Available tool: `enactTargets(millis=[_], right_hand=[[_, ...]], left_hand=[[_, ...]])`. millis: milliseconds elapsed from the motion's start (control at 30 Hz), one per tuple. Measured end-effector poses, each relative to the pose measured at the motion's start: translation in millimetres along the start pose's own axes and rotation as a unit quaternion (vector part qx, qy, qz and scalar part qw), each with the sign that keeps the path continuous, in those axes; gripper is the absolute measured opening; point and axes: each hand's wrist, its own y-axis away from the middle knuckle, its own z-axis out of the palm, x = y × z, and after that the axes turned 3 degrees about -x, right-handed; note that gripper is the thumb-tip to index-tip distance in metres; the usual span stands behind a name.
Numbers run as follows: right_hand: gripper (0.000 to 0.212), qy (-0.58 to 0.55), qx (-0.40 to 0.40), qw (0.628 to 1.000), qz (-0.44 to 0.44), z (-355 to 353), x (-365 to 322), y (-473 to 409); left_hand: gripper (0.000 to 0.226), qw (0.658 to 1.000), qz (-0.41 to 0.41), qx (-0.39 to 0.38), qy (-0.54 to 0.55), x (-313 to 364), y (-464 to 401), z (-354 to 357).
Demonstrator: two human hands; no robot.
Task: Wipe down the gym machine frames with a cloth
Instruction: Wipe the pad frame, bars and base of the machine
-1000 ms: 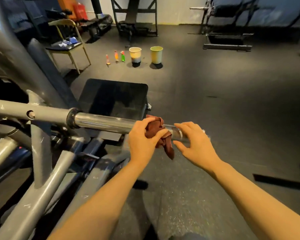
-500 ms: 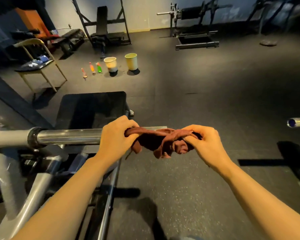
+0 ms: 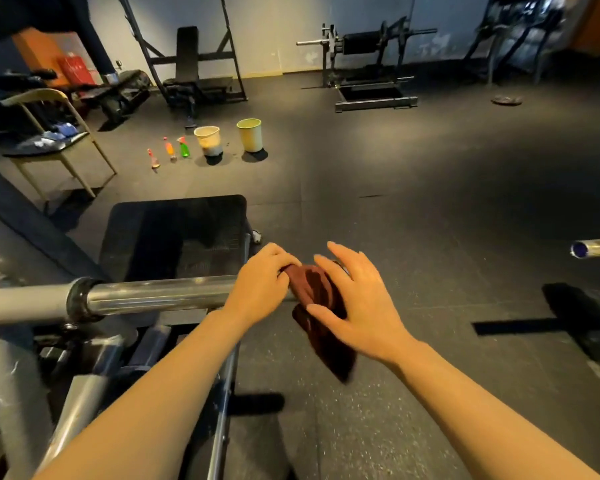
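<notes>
— Maroon cloth (image 3: 317,296): where is it?
— Draped over the end of the chrome bar (image 3: 160,295) of the grey machine frame (image 3: 25,303), one tail hanging below.
— And the hands?
— The left hand (image 3: 262,285) pinches the cloth's upper edge on the bar. The right hand (image 3: 359,306) lies against the cloth with fingers spread and straight, gripping nothing.
— Anything beyond?
— Two buckets (image 3: 250,135) on the floor.
</notes>
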Motion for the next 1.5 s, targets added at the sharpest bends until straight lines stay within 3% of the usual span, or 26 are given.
enactTargets(millis=[100,167,267,400,600,733,833,967,1100,1200,1333,1400,1433,1500], right_hand=[[0.091,0.150,-0.080,0.985,-0.006,16.5,-6.8,-24.2],[0.090,0.222,-0.074,0.972,-0.003,24.1,-5.9,-28.5],[0.073,0.263,-0.041,0.963,0.034,34.7,-10.9,-30.4],[0.057,0.293,-0.041,0.954,0.051,52.1,-41.3,-43.4],[0.048,0.310,-0.040,0.950,-0.014,91.9,-94.2,-76.5],[0.037,0.312,-0.044,0.947,-0.059,133.0,-140.5,-106.9],[0.027,0.309,-0.029,0.947,-0.086,159.2,-177.8,-128.6],[0.031,0.320,-0.043,0.940,-0.108,183.7,-218.5,-150.1],[0.029,0.260,-0.051,0.956,-0.122,188.4,-228.1,-160.4],[0.027,0.203,0.011,0.956,-0.210,168.8,-227.5,-174.2],[0.018,0.035,0.058,0.976,-0.206,166.6,-284.2,-180.6],[0.010,-0.130,0.007,0.984,-0.118,179.3,-319.5,-185.9],[0.011,-0.239,-0.067,0.968,-0.046,180.1,-334.7,-192.5],[0.021,-0.379,-0.218,0.898,0.049,182.9,-353.0,-204.5]], left_hand=[[0.039,0.999,0.044,-0.018,-0.004,-5.2,7.2,-2.8],[0.048,0.996,0.071,-0.028,-0.040,-19.3,16.8,-8.7],[0.057,0.988,0.103,0.043,-0.104,-51.7,42.8,-24.7],[0.047,0.980,0.068,0.108,-0.156,-92.9,82.7,-38.5],[0.044,0.965,-0.027,0.201,-0.164,-144.6,135.7,-46.4],[0.052,0.951,-0.124,0.225,-0.170,-174.7,160.1,-65.4],[0.056,0.952,-0.107,0.225,-0.179,-192.0,171.6,-75.8],[0.064,0.935,-0.152,0.277,-0.164,-220.9,180.9,-87.7],[0.066,0.942,-0.131,0.276,-0.137,-240.5,187.6,-97.7],[0.049,0.946,-0.119,0.288,-0.089,-242.6,186.4,-99.9],[0.050,0.918,-0.156,0.328,0.158,-223.6,194.5,-114.6],[0.052,0.891,-0.118,0.350,0.265,-218.2,197.4,-125.9],[0.052,0.880,-0.122,0.361,0.284,-221.0,200.5,-130.0],[0.047,0.860,-0.174,0.403,0.260,-234.6,208.6,-138.7]])
